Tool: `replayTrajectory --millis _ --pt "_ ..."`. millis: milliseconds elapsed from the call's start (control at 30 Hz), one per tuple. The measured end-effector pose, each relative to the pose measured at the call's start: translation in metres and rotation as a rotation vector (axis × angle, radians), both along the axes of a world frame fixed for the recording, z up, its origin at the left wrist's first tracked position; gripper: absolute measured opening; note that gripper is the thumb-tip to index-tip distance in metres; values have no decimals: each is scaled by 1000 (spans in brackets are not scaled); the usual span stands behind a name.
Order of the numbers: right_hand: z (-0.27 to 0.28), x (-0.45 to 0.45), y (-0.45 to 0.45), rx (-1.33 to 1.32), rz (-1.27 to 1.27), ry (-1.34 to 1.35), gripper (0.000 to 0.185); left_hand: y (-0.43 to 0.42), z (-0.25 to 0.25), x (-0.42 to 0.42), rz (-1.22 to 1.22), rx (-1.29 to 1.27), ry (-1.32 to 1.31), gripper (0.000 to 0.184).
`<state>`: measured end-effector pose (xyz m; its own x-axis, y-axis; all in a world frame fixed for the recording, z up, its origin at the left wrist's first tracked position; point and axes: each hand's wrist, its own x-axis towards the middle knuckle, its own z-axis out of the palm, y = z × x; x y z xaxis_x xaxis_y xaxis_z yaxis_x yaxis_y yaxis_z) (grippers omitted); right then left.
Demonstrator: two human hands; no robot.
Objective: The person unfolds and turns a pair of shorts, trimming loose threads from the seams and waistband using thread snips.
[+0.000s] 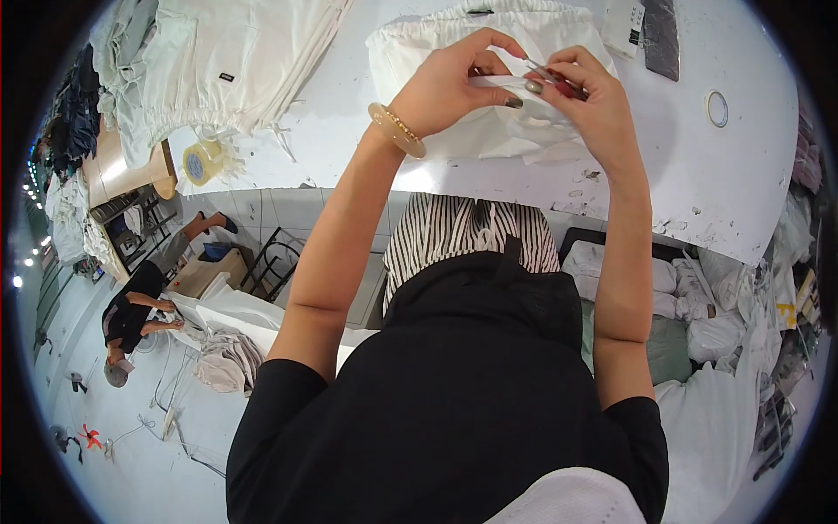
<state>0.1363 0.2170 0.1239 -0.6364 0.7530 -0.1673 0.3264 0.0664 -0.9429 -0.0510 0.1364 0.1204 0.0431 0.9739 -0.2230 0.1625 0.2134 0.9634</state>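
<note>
- While the left hand (445, 83) pinches a raised fold, the white garment (546, 26) lies spread on the desk (690, 166) in front of the torso. Left grip: closed on cloth, thumb below, fingers above; judged to bring the fold up to the other hand.
- Right hand (602, 105): grip closed around a small metal tool (539, 67) with a reddish part, tips angled toward the left fingers; the thumb rests at the same fold. Whether the blades touch cloth: cannot tell.
- Support: the bulk of the white garment rests on the desk, so the hands seem to bear only the lifted fold.
- Left of the white garment: pale clothing (196, 39) with a dark label, drawstring ends trailing; nearer the desk's front edge, a yellowish tape roll (195, 163). These bound sideways room for the left elbow.
- Right of the white garment, far side: a printed card (621, 26) and a dark packet (662, 39), the closest obstacles to the right knuckles. Farther right: a white tape ring (724, 108), with open desk surface between.
- Near side of the white garment: a strip of desk, then its front edge, crossed by both forearms.
</note>
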Motion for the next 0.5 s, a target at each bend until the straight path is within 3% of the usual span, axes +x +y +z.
replayTrajectory --millis 67,167,333,433,500 --pt "-1 -3 4 -39 50 33 18 0 0 1 -6 0 -13 42" --pt "1 -1 8 -328 4 34 18 -2 -1 -4 -10 9 -77 42" --pt "3 -2 -1 -549 -163 87 22 -3 -7 -7 19 97 -235 39" --pt "1 -4 -4 -592 -192 120 24 -3 -6 -2 -11 166 -204 33" --pt "0 -5 -5 -602 -208 120 24 -3 0 4 49 82 -49 26"
